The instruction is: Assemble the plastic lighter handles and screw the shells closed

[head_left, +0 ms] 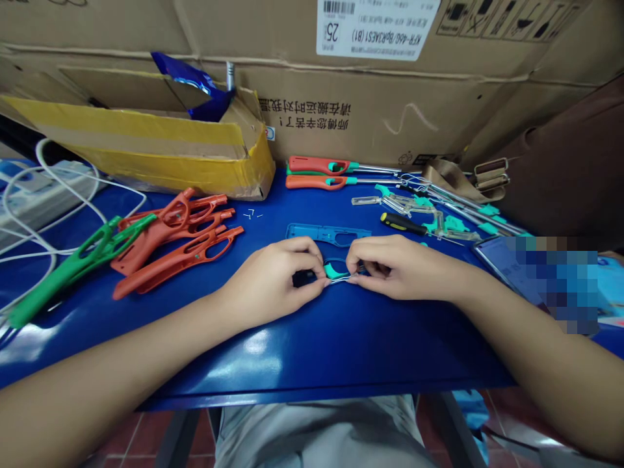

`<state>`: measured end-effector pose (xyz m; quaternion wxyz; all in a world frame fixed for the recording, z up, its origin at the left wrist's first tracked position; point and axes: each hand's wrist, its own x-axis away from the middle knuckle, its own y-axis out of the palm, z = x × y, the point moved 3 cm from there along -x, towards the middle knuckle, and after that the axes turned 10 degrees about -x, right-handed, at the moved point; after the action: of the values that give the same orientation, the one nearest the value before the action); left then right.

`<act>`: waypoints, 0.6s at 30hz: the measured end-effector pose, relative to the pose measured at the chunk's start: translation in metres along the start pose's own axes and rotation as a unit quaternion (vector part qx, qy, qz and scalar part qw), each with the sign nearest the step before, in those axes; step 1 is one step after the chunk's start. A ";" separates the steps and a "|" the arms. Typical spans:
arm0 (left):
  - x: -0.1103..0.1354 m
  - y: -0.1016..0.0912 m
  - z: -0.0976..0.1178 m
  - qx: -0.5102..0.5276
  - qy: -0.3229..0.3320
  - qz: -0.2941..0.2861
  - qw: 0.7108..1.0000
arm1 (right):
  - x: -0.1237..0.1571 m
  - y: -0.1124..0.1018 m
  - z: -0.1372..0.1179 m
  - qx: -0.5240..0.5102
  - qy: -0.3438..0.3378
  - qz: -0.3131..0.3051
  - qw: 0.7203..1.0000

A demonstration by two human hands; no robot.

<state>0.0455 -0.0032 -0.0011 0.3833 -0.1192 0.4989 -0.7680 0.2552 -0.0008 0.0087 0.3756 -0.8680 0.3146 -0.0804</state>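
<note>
My left hand (277,273) and my right hand (402,266) meet near the middle of the table, thumbs and forefingers closed in a pinch. Between the fingertips runs a thin silvery wire-like piece (338,280), gripped at both ends. A teal lighter trigger (334,270) shows just beside my left fingertips; whether it is joined to the wire I cannot tell. Behind my hands lies a blue lighter shell half (316,233). A second blue curved part shows between the hands, mostly hidden by them.
Orange shell halves (180,260) and green ones (73,276) lie left. Orange-handled lighters (316,182) rest behind. Clear fuel tanks (422,207), a screwdriver (402,223) and a phone (507,260) are right. A yellow-taped box (195,166) and white cables (49,240) stand back left.
</note>
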 end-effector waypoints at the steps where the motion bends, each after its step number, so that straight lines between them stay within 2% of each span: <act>1: 0.000 0.000 0.000 -0.003 0.002 0.001 1.000 | 0.000 0.000 -0.001 0.007 -0.001 -0.003 1.000; 11: -0.001 0.001 -0.002 -0.005 0.005 0.003 1.000 | -0.001 0.001 -0.002 0.022 0.017 0.017 0.999; 18: -0.002 0.001 -0.003 0.035 -0.031 0.020 0.999 | -0.004 0.005 0.005 -0.055 0.084 0.062 0.993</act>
<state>0.0457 0.0005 -0.0030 0.4179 -0.1198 0.4620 -0.7730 0.2516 0.0022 0.0019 0.3039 -0.8564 0.4020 -0.1121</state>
